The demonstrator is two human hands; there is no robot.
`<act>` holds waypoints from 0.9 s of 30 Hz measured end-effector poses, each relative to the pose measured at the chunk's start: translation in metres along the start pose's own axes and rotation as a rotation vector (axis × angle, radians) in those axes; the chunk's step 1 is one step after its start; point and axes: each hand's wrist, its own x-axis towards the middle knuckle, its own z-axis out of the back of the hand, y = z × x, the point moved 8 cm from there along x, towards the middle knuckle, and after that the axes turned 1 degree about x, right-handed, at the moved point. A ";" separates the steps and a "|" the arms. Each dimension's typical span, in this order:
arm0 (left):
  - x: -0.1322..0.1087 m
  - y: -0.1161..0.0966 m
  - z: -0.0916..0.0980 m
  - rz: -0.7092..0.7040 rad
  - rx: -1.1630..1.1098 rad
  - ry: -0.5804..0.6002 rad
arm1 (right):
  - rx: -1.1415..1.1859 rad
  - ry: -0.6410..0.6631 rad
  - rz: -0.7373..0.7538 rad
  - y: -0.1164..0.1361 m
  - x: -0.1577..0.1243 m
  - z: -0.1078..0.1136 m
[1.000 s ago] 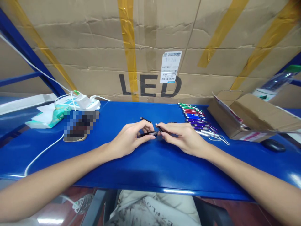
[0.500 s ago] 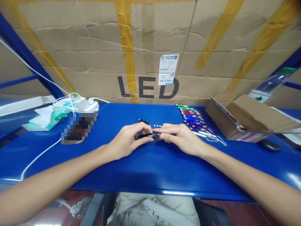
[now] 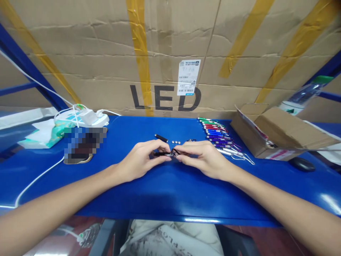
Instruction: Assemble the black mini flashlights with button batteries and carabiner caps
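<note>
My left hand (image 3: 145, 158) pinches a slim black keychain penlight (image 3: 163, 154) between thumb and fingers, lying roughly level just over the table. At its right end my right hand (image 3: 206, 156) closes thumb and forefinger on a dark looped clip (image 3: 175, 152). The fingertips partly hide where clip and penlight meet. Just beyond my left fingers rests a loose black tube (image 3: 161, 138). Three small silver button cells (image 3: 176, 142) sit in a row beside it. Partly behind my right hand is a small metal piece (image 3: 191, 140), too covered to make out.
Several coloured penlights (image 3: 214, 131) with clips form a column on the blue table (image 3: 149, 199). To their right are an open cardboard box (image 3: 282, 135) and a black computer mouse (image 3: 302, 164). At left are a phone (image 3: 85, 145), tissues (image 3: 44, 133) and a power strip (image 3: 96, 119).
My right fingers have shifted at the penlight's end, so the dark looped clip shows more plainly. A metal piece has come into sight behind that hand. The view has shifted slightly.
</note>
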 end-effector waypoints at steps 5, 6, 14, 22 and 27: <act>0.000 -0.004 -0.002 -0.027 -0.008 0.011 | -0.072 -0.041 0.065 0.005 -0.002 0.001; 0.000 -0.004 -0.002 -0.028 -0.005 0.007 | -0.089 -0.048 0.073 0.006 -0.003 0.000; -0.001 -0.006 0.003 -0.064 0.035 -0.060 | -0.190 -0.146 0.152 0.013 -0.007 -0.003; -0.001 -0.007 0.004 -0.083 0.028 -0.070 | -0.211 -0.248 0.121 0.017 -0.006 -0.001; -0.001 -0.008 0.004 -0.082 0.025 -0.079 | -0.264 -0.262 0.172 0.020 -0.008 -0.004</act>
